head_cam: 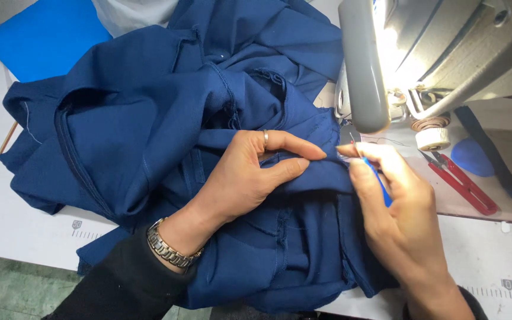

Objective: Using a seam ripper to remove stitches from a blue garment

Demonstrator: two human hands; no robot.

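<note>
A: Where is the cloth at this moment?

B: The navy garment (149,118) lies bunched on the white desk (25,231), in front of the sewing machine (445,53). The left hand (244,175) lies flat on it, fingers stretched toward the seam and gripping nothing, just pinning the fold down. A ring and a metal watch (170,249) show on that hand and wrist.

A: And the right one?

B: The right hand (395,201) is pinched shut around a slim blue-handled tool (380,184), its fine tip meeting the fabric just beside the left fingertips.

A: How should this be done well?

B: In my judgement, the left hand ought to keep the seam taut and flat while the tip picks only at thread, with its point angled away from the holding fingers.

A: Any packages or labels?

B: No packages. Small grey square marks with ruler ticks are printed on the desk at lower left and lower right. A bright blue sheet (42,35) lies top left; red-handled snips (463,184), a thread spool (432,137) and a blue chalk-shaped piece (472,157) lie to the right.
</note>
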